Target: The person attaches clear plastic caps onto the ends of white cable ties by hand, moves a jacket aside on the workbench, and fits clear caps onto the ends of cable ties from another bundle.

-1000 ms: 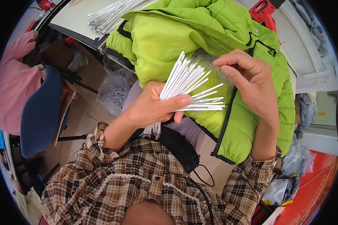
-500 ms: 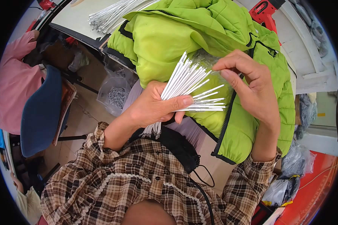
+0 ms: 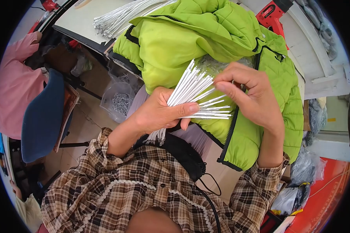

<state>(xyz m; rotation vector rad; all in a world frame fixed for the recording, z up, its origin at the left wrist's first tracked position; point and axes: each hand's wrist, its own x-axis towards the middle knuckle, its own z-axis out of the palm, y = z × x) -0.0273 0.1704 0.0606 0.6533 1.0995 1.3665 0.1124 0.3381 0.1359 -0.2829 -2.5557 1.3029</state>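
My left hand (image 3: pixel 155 110) is closed around a fanned bundle of thin white wires (image 3: pixel 192 87), thumb across the top. Their tips spread up and to the right, some with a silvery end, while the other ends hang below my palm. At the right side of the fan, my right hand (image 3: pixel 251 93) pinches with thumb and forefinger at the tip of one wire. The exact contact is partly hidden by the fingers. A bright green padded jacket (image 3: pixel 171 50) with black zips lies beneath and behind the bundle.
More white wires (image 3: pixel 118 19) lie on the table (image 3: pixel 79 19). A red heat gun (image 3: pixel 272 17) is at the upper right. Left of my lap, a clear plastic container (image 3: pixel 114 99) holds small metal pieces. A blue chair (image 3: pixel 42 116) and a person in pink (image 3: pixel 17 89) are at the left.
My right hand has moved left and slightly down, closer to the fanned tips. My left hand keeps its hold on the bundle. The view has shifted slightly.
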